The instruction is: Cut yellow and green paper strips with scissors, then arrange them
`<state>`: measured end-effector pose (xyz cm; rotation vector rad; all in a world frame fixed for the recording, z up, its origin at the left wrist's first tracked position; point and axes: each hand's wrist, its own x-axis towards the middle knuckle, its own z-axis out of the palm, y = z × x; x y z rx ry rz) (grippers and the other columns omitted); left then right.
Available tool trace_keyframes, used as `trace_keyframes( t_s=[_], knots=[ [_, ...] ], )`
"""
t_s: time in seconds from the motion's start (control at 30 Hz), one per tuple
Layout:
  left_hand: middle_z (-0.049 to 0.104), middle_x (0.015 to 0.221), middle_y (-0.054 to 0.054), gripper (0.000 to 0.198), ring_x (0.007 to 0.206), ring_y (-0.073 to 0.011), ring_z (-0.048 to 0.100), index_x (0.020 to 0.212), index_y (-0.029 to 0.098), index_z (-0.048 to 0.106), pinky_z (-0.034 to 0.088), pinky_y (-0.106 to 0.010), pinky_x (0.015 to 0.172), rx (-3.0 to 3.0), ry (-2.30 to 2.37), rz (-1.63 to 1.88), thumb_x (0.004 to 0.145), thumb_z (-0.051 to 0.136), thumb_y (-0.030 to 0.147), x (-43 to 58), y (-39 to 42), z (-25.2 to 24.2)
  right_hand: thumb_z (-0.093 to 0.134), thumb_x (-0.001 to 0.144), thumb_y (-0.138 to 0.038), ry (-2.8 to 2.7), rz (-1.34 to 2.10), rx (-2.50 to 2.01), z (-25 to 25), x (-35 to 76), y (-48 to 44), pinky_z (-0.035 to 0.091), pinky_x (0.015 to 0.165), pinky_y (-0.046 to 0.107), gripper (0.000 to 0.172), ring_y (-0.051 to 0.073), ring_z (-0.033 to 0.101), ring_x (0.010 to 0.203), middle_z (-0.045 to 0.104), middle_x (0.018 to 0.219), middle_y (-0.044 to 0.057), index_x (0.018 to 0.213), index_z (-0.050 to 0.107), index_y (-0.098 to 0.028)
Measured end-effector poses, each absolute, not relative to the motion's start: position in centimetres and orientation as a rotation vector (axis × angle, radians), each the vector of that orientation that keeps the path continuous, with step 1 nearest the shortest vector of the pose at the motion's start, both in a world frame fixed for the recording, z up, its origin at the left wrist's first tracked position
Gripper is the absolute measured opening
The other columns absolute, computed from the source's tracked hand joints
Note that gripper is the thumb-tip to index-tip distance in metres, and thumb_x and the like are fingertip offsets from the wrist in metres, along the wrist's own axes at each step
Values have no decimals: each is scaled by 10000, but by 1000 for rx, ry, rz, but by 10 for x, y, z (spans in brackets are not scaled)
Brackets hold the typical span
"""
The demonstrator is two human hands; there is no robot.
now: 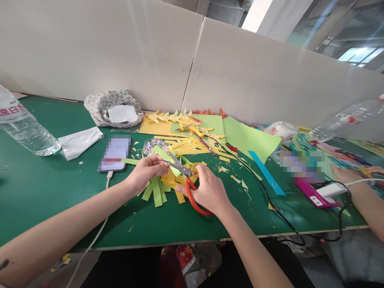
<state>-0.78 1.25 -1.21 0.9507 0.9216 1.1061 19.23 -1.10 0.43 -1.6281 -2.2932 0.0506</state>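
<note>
My right hand [210,190] is closed around the red handles of a pair of scissors [187,180], whose blades point up and left. My left hand [148,170] pinches a light green paper strip [165,157] and holds it between the blades. Under both hands lies a heap of cut green and yellow strips [163,188] on the green table [45,188]. Behind the hands lie yellow strips and folded yellow paper points [171,117] on yellow and green sheets.
A phone [114,154] on a white cable lies left of my hands, a water bottle [24,128] and a white bag further left. A cloth pouch [112,106] sits by the cardboard wall. Another person's hand [348,176] and pink device [315,196] are at right.
</note>
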Motion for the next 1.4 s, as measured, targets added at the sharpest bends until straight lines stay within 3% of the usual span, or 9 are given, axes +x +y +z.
trace_keyframes(
  t_s=[0.6, 1.4],
  knots=[
    [644, 656, 12, 128, 683, -120, 624, 710, 154, 580, 493, -250, 687, 1062, 989, 1181, 664, 677, 223, -4, 7, -10, 524, 684, -517, -2286, 55, -1608, 0, 192, -11, 339, 513, 261, 371, 183, 545, 698, 544, 826, 35, 858, 403, -212],
    [666, 661, 8, 164, 640, -100, 624, 726, 159, 593, 492, -247, 717, 931, 893, 1120, 656, 703, 260, -5, 8, -10, 542, 680, -548, -2218, 65, -1517, 1, 191, -12, 328, 488, 241, 363, 119, 452, 528, 495, 660, 5, 663, 413, -209]
  ],
)
